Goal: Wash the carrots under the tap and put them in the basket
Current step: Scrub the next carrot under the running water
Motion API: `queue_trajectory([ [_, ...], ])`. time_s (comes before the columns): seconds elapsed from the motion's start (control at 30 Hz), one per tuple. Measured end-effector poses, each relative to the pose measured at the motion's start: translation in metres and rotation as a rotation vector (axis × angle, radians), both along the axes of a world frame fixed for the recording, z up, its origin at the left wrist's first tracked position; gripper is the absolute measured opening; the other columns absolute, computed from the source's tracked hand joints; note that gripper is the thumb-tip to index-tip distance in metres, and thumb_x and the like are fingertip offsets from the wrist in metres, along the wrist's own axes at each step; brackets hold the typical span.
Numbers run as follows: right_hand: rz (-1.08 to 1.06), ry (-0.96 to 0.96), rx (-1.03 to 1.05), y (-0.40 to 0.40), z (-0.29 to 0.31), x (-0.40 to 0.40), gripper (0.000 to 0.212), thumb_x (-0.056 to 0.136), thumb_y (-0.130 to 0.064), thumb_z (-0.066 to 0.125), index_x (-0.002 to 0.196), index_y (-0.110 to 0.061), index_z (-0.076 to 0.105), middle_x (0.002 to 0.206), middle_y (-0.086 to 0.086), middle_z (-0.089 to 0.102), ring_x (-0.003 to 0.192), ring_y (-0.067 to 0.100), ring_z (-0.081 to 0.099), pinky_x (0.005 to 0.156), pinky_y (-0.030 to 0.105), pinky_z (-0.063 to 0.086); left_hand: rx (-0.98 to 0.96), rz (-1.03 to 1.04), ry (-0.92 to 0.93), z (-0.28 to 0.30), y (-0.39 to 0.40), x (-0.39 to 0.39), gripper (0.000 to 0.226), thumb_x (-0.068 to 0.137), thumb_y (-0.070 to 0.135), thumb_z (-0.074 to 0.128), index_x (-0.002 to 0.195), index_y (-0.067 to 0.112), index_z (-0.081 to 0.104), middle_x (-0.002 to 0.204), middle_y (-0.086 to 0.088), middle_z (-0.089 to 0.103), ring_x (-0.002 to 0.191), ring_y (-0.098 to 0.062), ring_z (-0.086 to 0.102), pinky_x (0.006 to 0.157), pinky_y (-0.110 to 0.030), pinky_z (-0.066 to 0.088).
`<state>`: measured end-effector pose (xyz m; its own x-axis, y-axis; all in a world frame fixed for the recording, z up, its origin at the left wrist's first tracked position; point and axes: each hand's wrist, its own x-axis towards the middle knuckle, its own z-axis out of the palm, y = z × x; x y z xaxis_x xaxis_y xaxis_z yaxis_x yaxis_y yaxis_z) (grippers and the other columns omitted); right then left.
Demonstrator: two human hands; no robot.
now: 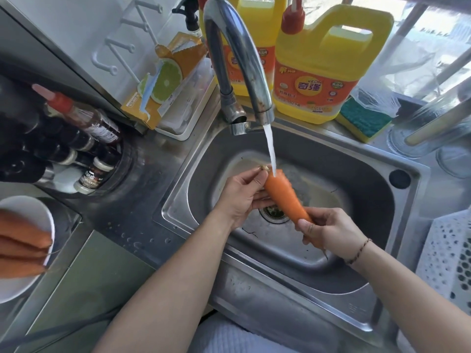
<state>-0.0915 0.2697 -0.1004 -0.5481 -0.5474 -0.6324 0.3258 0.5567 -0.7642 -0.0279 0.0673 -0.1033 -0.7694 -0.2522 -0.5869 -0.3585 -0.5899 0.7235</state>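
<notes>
Around our hands, the sink (356, 179) basin gives open room on every side, with its steel walls as the limit. Just above our left hand (239, 197) the tap (237, 59) spout arches over, its water stream (270, 151) falling close by. Beyond it, yellow detergent jugs (323, 64) block the back ledge. Right of our right hand (331, 233), the white basket (448, 256) stands near the rim.

A stainless steel counter (142, 225) runs around the basin, wet with small drops; behind it stands a white tiled wall (76, 26) carrying a white hook rack (122, 44); at the far right a window (433, 42) lets in bright daylight through pale bars; a round rack of dark bottles (74, 149) sits at the left.
</notes>
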Motion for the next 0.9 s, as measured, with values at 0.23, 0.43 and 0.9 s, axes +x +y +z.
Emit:
queue_trajectory([
  [0.23,0.017,-0.434,-0.166,0.011,-0.002,-0.005,0.028,0.087,-0.021,0.063,0.103,0.002,0.067,0.088,0.018,0.066,0.064,0.031,0.062,0.055,0.029,0.052,0.031,-0.148,0.135,0.002,0.002,0.001,0.033,0.1,0.002,0.05,0.131,0.01,0.055,0.109,-0.006,0.061,0.095,-0.018,0.065,0.078,-0.036,0.06],
  [0.43,0.063,-0.182,-0.114,0.0,-0.003,0.0,0.01,0.097,-0.01,0.058,0.097,-0.007,0.068,0.08,0.01,0.067,0.059,0.022,0.061,0.053,0.026,0.05,-0.008,0.15,-0.007,0.001,0.016,-0.007,0.01,0.094,0.015,0.063,0.101,0.012,0.069,0.099,-0.015,0.069,0.088,-0.03,0.066,0.075,-0.043,0.057],
  [0.9,0.112,0.832,0.313,0.006,0.002,0.008,0.033,0.089,-0.031,0.069,0.122,-0.027,0.067,0.099,0.0,0.073,0.091,0.033,0.065,0.066,0.031,0.041,-0.966,-0.41,-0.087,-0.002,-0.023,-0.005,0.032,0.102,0.035,0.053,0.084,0.012,0.066,0.07,-0.002,0.064,0.064,-0.019,0.066,0.061,-0.038,0.055],
])
